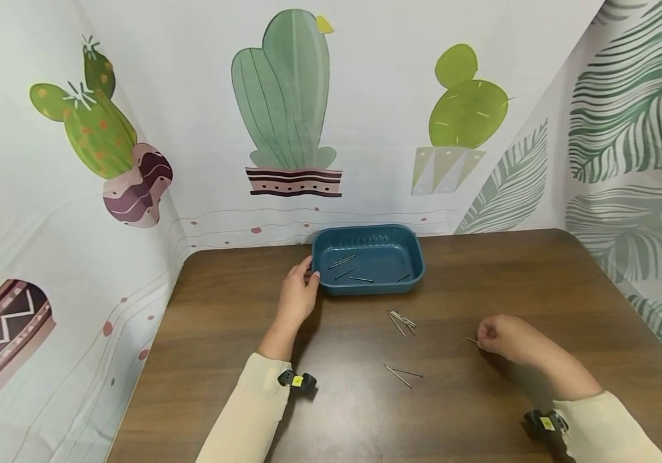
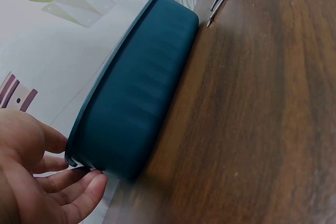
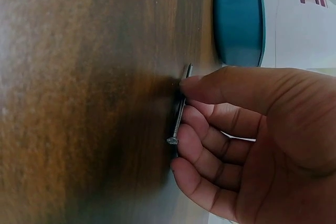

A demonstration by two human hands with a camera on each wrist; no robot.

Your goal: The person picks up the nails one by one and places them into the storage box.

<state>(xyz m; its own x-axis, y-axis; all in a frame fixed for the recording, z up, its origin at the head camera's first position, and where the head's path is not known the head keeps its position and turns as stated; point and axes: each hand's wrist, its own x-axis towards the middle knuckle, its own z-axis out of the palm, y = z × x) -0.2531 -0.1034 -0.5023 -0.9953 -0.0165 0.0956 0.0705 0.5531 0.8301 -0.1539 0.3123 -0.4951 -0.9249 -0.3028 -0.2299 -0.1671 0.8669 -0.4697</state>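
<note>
A blue rectangular tray (image 1: pixel 371 287) stands against the wall with several nails (image 1: pixel 359 279) lying inside. My left hand (image 1: pixel 298 292) grips its left end, the fingers and thumb at the rim, as the left wrist view shows close to the tray wall (image 2: pixel 126 87). Off to the right, my right hand (image 1: pixel 510 337) pinches a single nail (image 3: pixel 181 106) between thumb and fingers, just over the table. The nail's flat head and its pointed tip both stick out past the fingers in the right wrist view.
On the brown wooden table (image 1: pixel 220 308) a small pile of nails (image 1: pixel 403 321) lies in front of the tray. Nearer to me are two more nails (image 1: pixel 403 373), touching or nearly so at one end. A cloth with printed cacti (image 1: pixel 290 96) hangs behind the table.
</note>
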